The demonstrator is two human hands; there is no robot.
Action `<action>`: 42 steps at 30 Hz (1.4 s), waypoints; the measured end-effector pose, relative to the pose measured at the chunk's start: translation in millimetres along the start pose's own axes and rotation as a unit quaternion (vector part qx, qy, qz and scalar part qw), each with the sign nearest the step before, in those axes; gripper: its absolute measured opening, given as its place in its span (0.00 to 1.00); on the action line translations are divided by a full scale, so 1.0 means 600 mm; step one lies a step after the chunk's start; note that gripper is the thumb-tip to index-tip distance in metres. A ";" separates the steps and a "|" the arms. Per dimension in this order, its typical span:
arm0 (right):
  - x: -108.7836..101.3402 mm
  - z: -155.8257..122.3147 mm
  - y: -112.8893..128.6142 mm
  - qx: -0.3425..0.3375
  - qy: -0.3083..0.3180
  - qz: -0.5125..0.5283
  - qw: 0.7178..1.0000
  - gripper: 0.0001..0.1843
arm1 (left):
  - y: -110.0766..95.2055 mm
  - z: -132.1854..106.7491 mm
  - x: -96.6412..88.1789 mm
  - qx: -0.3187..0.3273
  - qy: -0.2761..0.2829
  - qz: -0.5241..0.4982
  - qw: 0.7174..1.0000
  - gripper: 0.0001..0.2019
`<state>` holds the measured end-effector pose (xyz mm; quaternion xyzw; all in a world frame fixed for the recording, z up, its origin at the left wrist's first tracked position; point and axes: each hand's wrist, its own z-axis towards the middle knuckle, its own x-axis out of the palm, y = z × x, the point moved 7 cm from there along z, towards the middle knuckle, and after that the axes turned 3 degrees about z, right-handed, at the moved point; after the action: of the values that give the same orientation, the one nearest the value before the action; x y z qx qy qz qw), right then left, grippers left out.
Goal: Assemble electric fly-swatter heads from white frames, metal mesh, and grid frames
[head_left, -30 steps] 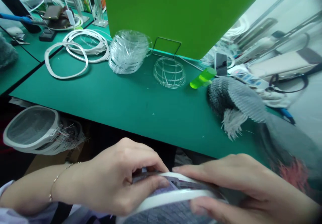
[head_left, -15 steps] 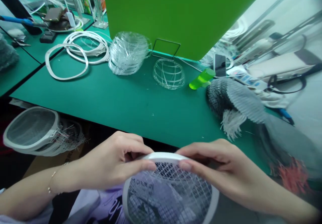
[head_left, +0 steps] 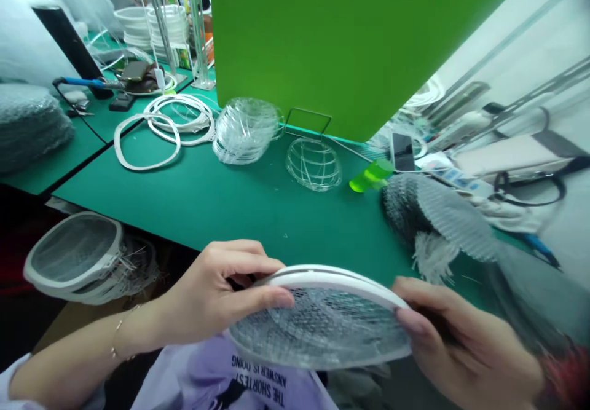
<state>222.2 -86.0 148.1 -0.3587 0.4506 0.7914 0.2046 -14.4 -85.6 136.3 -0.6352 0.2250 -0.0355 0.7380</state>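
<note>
Between my two hands is an oval swatter head (head_left: 322, 321) with a white plastic rim and metal mesh, held over my lap near the table's front edge. My left hand (head_left: 244, 290) pinches its upper left rim, thumb on the near side and fingers on the far side. At the right end of the rim, my right hand (head_left: 454, 330) grips with thumb and fingers. A thin dark gap runs along the rim's top edge between two white layers. The ends of the fingers behind the rim are hidden.
White oval rings (head_left: 147, 142), a clear plastic stack (head_left: 246, 130) and a wire-like clear frame (head_left: 314, 164) lie on the green table (head_left: 230, 213). A green cylinder (head_left: 371, 175) and stacked mesh sheets (head_left: 442, 213) are at right. Finished-looking mesh frames (head_left: 76, 253) sit lower left.
The swatter head has tipped flatter, its mesh now seen at a shallow angle. My right hand has slid from the top of the rim to its right end; my left hand keeps its pinch.
</note>
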 end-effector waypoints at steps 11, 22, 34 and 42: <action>0.062 0.044 -0.047 0.052 -0.005 0.088 0.995 0.23 | 0.007 0.120 -0.012 0.028 0.049 0.099 0.993 0.12; 0.183 0.117 -0.227 0.254 0.113 -0.158 0.948 0.28 | 0.169 0.205 0.082 0.037 0.072 0.420 0.904 0.36; -0.007 0.246 -0.361 0.207 -0.138 -0.314 0.917 0.33 | 0.212 0.200 0.108 0.041 0.080 0.482 0.872 0.40; 0.000 0.275 -0.282 0.156 -0.156 -0.266 0.938 0.23 | 0.219 0.198 0.105 0.052 0.045 0.484 0.872 0.44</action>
<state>268.5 142.5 108.0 -0.3013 0.4195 0.6736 0.5287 56.4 27.3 3.8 -0.4049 0.5353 0.2857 0.6840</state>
